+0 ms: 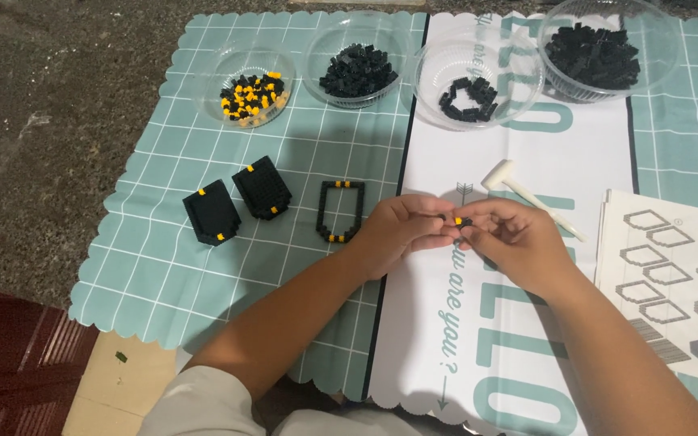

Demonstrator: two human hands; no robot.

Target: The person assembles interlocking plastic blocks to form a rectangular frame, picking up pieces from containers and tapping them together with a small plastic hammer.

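Note:
My left hand and my right hand meet over the white printed sheet, fingertips pinched together on a tiny black and yellow brick piece. To their left on the teal checked mat lie two filled black shield-shaped brick builds and one hollow black shield outline, each with small yellow bricks. A small white plastic hammer lies just beyond my right hand.
Clear bowls stand along the far edge: mixed black and yellow bricks, black bricks, a few black bricks, many black bricks. An instruction sheet with shield outlines lies at the right. Dark floor lies to the left.

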